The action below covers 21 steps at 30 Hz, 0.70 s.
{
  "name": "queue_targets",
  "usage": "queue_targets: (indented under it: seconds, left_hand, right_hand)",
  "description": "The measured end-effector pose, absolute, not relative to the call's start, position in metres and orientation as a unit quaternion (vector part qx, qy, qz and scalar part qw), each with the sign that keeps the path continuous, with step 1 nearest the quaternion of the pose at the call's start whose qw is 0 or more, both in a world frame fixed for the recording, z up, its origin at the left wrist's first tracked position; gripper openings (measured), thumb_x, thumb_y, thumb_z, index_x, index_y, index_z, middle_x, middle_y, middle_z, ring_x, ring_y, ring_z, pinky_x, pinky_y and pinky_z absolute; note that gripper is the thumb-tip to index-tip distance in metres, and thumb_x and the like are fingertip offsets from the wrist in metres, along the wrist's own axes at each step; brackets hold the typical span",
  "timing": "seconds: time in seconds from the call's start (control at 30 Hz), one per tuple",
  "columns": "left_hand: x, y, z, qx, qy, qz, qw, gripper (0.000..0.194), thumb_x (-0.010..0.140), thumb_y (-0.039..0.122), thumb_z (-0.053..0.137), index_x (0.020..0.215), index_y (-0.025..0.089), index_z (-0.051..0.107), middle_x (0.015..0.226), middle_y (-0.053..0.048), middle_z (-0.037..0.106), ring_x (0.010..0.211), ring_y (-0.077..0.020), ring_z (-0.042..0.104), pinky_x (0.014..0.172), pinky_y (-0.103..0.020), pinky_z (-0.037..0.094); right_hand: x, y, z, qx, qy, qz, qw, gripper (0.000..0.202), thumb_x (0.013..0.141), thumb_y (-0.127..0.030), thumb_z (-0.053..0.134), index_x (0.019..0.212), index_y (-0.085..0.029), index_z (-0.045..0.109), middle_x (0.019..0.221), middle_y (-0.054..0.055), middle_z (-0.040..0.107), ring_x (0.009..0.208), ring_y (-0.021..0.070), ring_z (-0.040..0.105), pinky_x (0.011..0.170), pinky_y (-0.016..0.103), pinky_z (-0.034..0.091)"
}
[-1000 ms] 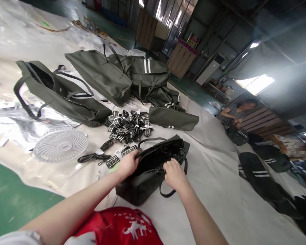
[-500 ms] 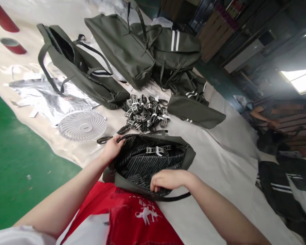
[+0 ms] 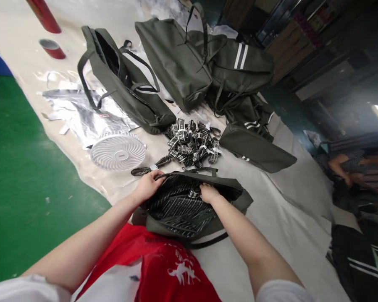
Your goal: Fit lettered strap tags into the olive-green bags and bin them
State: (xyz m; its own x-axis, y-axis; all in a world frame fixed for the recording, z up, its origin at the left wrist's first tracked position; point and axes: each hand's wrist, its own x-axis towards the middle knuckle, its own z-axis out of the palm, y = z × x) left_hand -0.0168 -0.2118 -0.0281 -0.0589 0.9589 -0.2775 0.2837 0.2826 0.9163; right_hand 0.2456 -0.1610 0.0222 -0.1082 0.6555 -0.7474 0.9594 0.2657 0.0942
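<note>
An olive-green bag (image 3: 197, 237) lies with its mouth wide in front of me, showing a dark lining (image 3: 176, 209) with pale printed lines. At the near left of its rim, my left hand (image 3: 148, 186) is closed on the bag's edge. My right hand (image 3: 209, 193) reaches inside, its fingers closed at a bundled black-and-white lettered strap (image 3: 194, 191); the fingertips are partly hidden. Just beyond the bag sits a heap of similar bundled straps (image 3: 192, 142). One strap bundle (image 3: 141, 171) lies close to my left hand.
More olive bags (image 3: 173, 58) stand at the back, another bag (image 3: 122, 84) at the left, and one (image 3: 258, 149) at the right. A white round fan (image 3: 119, 152) and silver plastic (image 3: 78, 109) lie left. Red tubes (image 3: 52, 49) are farther off. A person (image 3: 346, 167) sits at right.
My right hand has moved from the near edge of the bag, forward into it, to the strap bundle. My left hand keeps its hold. The view has shifted left.
</note>
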Motion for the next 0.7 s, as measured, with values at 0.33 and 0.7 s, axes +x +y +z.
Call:
queue_targets:
  seconds: [0.33,0.7]
  left_hand:
    - [-0.02,-0.207,-0.038,0.488,0.63,0.366,0.481,0.03,0.08,0.045,0.053,0.086,0.018,0.065,0.077,-0.003,0.068,0.069,-0.0191,0.059,0.069,-0.029,0.045]
    - [-0.038,-0.218,-0.054,0.434,0.581,0.442,0.528,0.058,0.093,0.058,0.03,0.099,0.015,0.068,0.083,-0.007,0.068,0.076,-0.0209,0.062,0.072,-0.033,0.051]
  right_hand:
    - [0.214,-0.188,0.109,0.483,0.679,-0.535,0.142,0.031,0.091,-0.049,0.051,0.089,-0.019,0.059,0.082,0.002,0.07,0.068,0.0161,0.064,0.06,0.025,0.049]
    - [0.199,-0.194,0.103,0.541,0.592,-0.593,0.076,0.021,0.088,-0.039,0.057,0.088,-0.018,0.058,0.073,0.002,0.068,0.056,0.0131,0.059,0.053,0.024,0.049]
